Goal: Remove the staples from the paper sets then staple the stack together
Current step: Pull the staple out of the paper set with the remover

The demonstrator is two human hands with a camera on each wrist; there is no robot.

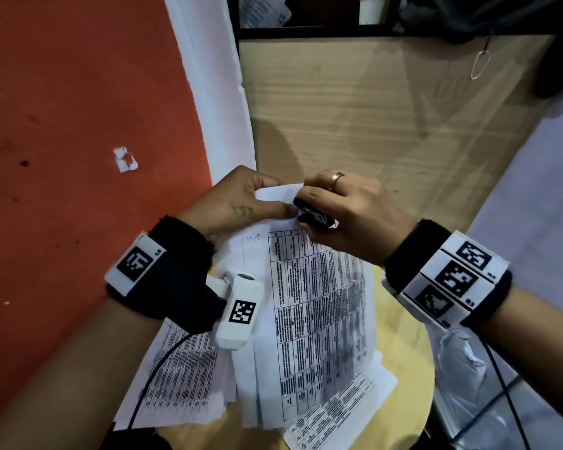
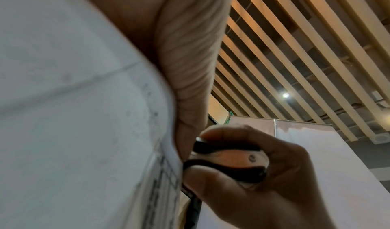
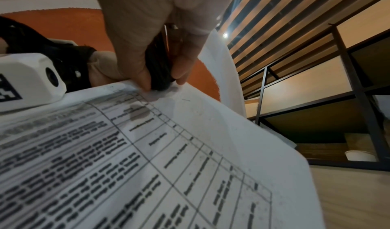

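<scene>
Two fingers (image 3: pixel 143 75) pinch staple remover (image 3: pixel 158 69) on paper set (image 3: pixel 147 149) corner

Blk wristbands (image 1: pixel 182 264), white tag blocks – gold ring (image 1: pixel 338 177), blk cable (image 1: pixel 156 368)

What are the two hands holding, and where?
Right hand pinches a small black staple remover by its sides; left hand grips the white printed paper set at its top corner.

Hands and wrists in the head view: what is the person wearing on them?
Left hand: bare, small dark marking on its back; black wristband with white square-code tag, white camera box, black cable. Right hand: gold ring, black wristband, white band of three code tags.
</scene>
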